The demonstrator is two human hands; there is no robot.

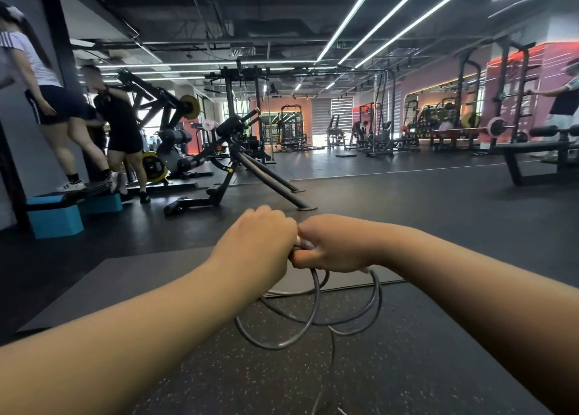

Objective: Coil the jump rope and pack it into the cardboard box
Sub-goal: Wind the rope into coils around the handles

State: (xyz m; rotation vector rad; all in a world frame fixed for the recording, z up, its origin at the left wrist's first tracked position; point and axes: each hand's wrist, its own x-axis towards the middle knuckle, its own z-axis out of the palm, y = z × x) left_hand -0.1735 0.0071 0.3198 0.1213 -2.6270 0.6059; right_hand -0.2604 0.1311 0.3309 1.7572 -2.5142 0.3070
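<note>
We hold the jump rope (313,314) with our left hand (260,242) and right hand (332,245) touching, both fists closed tight around it. Below the grip its grey loops hang downward, long axis roughly vertical, above the speckled floor (407,367).

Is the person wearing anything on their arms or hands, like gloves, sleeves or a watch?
No. Both forearms are bare right up to the frame's edge, with no sleeves in view. The left hand and right hand have no gloves, and no watch, band or ring shows on the wrists or on the visible fingers.
</note>
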